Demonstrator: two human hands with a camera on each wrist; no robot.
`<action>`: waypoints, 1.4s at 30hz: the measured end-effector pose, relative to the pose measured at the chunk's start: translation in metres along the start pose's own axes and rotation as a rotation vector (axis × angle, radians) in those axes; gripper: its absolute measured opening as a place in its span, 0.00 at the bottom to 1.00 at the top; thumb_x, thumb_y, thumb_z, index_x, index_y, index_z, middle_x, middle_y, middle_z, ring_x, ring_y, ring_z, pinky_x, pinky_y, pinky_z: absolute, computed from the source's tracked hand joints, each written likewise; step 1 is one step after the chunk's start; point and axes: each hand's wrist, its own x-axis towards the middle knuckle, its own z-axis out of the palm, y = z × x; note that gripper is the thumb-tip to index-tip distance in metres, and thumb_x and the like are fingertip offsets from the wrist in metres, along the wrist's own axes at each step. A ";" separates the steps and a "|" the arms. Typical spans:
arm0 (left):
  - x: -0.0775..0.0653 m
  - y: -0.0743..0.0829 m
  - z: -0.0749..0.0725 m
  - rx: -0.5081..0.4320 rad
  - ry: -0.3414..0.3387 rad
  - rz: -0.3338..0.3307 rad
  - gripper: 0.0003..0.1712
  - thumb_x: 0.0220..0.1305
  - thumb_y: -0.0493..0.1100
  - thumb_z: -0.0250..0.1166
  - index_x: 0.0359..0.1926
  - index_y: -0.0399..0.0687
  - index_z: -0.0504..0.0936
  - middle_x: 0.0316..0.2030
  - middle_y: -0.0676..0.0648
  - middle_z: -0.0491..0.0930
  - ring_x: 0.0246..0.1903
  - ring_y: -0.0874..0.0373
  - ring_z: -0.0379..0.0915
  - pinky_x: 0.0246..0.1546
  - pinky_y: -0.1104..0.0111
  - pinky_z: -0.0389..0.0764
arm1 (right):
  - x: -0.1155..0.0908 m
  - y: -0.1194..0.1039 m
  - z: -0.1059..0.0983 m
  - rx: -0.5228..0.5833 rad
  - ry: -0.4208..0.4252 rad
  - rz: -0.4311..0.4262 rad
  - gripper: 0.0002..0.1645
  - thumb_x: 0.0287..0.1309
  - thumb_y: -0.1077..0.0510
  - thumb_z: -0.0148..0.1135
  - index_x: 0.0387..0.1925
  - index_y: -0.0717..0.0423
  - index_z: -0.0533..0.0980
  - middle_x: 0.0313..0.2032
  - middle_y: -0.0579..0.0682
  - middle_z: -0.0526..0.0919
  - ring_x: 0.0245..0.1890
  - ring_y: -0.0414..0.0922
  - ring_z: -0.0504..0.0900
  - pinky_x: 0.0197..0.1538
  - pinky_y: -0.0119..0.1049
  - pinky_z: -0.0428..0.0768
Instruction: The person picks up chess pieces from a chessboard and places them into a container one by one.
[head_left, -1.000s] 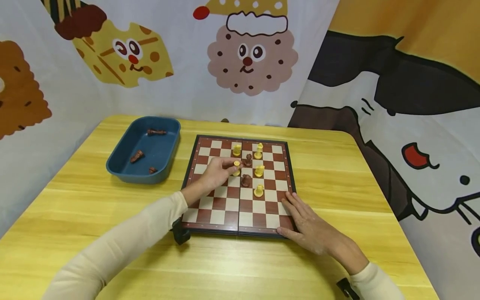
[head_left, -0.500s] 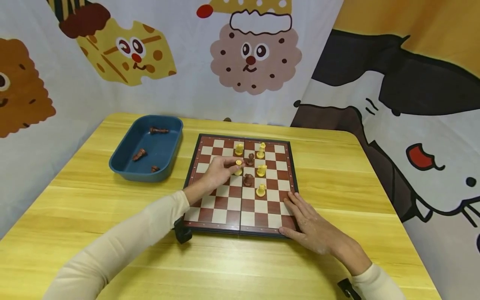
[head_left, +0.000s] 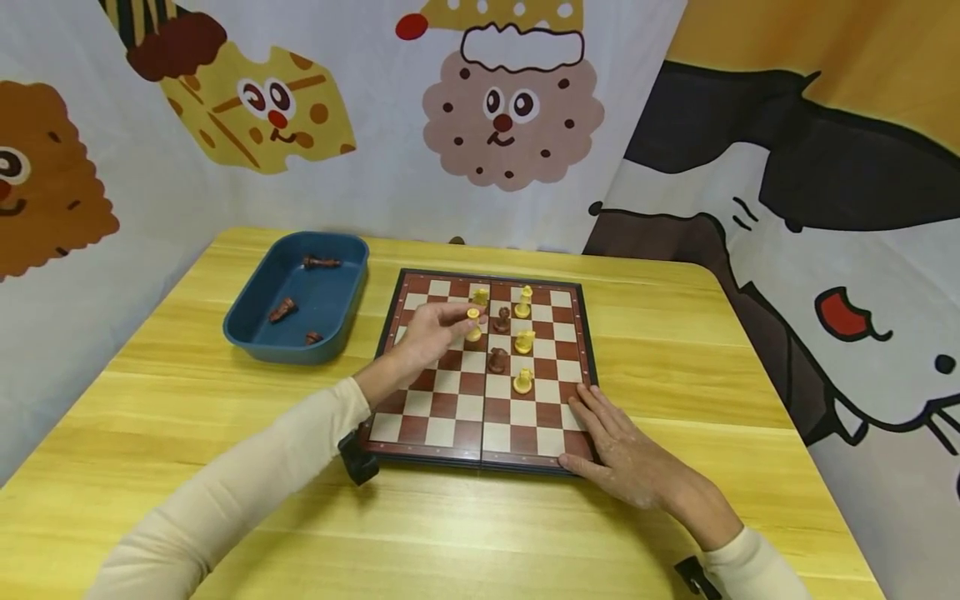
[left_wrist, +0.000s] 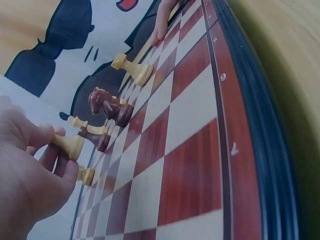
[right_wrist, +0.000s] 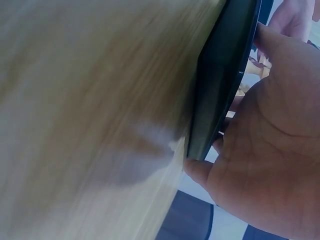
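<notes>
Head view: left hand lifts yellow chess piece

Pinched by thumb and fingers, it sits higher than half a second ago, seemingly mid-move, over the chessboard's far left half. The right hand, fingers extended, rests at the near right corner. Four other yellow pieces and two brown pieces stand aboard; three toppled brown pieces occupy one blue tray, left

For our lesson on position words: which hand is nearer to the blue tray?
Left. The left hand is right of the tray, pinching a yellow chess piece over the board; the right hand rests at the board's near right corner, farther off.
</notes>
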 end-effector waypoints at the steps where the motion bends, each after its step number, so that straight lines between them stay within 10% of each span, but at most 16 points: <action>1: 0.000 0.000 -0.001 0.014 0.004 0.003 0.19 0.74 0.35 0.62 0.63 0.39 0.80 0.56 0.41 0.82 0.34 0.63 0.78 0.29 0.73 0.77 | 0.000 0.000 0.000 -0.005 -0.004 0.001 0.52 0.73 0.32 0.51 0.79 0.63 0.50 0.79 0.61 0.43 0.78 0.58 0.40 0.74 0.60 0.50; 8: -0.002 -0.001 -0.013 0.025 0.038 0.037 0.19 0.73 0.33 0.62 0.62 0.35 0.80 0.53 0.42 0.84 0.52 0.52 0.81 0.57 0.55 0.79 | 0.000 -0.001 0.000 -0.018 -0.028 0.019 0.53 0.73 0.30 0.48 0.80 0.62 0.49 0.80 0.60 0.42 0.78 0.57 0.39 0.74 0.61 0.50; 32: -0.018 0.002 -0.059 0.061 0.050 0.044 0.19 0.76 0.36 0.59 0.64 0.35 0.78 0.58 0.39 0.81 0.61 0.48 0.74 0.63 0.55 0.73 | 0.000 0.000 -0.003 0.022 -0.023 0.024 0.53 0.72 0.30 0.50 0.80 0.59 0.49 0.80 0.59 0.42 0.78 0.59 0.40 0.72 0.64 0.53; 39: -0.021 0.000 -0.071 0.077 0.089 0.033 0.20 0.76 0.38 0.60 0.65 0.36 0.78 0.59 0.38 0.80 0.51 0.55 0.79 0.36 0.75 0.78 | -0.001 0.002 -0.001 0.044 -0.003 -0.001 0.52 0.71 0.31 0.53 0.80 0.60 0.51 0.79 0.59 0.44 0.78 0.59 0.42 0.70 0.66 0.56; 42: -0.021 0.002 -0.077 0.063 0.098 0.047 0.20 0.76 0.36 0.60 0.65 0.34 0.78 0.59 0.37 0.79 0.51 0.52 0.79 0.45 0.69 0.81 | 0.000 0.006 0.002 0.037 0.002 -0.001 0.53 0.71 0.30 0.52 0.80 0.58 0.50 0.80 0.57 0.42 0.78 0.57 0.41 0.70 0.66 0.56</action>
